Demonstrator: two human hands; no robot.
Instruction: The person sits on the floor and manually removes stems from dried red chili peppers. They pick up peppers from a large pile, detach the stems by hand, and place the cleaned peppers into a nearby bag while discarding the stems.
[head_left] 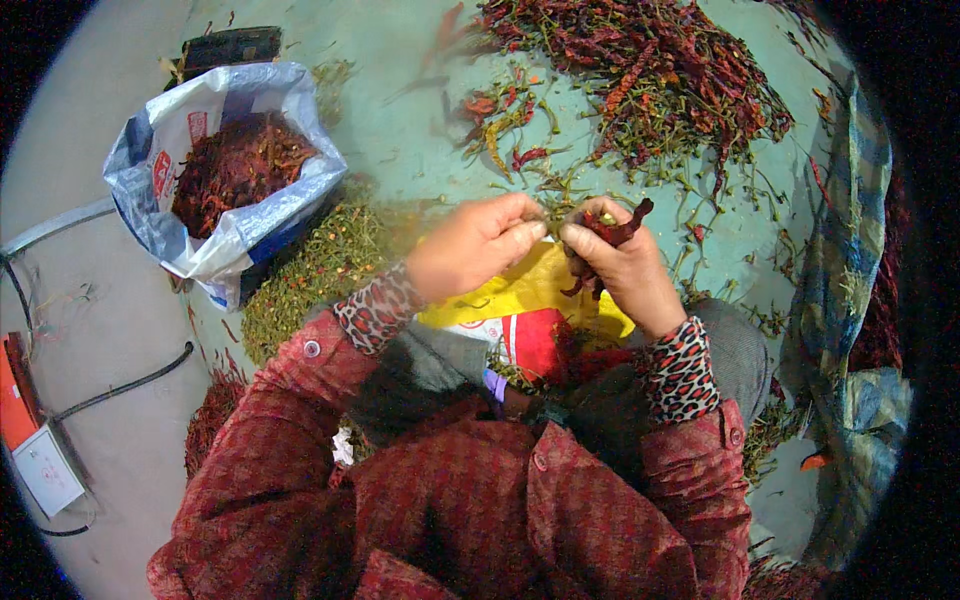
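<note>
Several dark red dried chilies stick out of my right hand, which is closed around them with the thumb on top. My left hand is just beside it, thumb and fingers pinched together near the chilies' ends. Whatever lies between those fingertips is too small to make out. Below both hands a yellow, red and white bag or sheet lies across my lap.
A large heap of dried chilies lies ahead on the right, with loose stems around it. At left stands a white-and-blue woven sack partly filled with chilies, beside a pile of green stems. Blue checked sheeting runs along the right.
</note>
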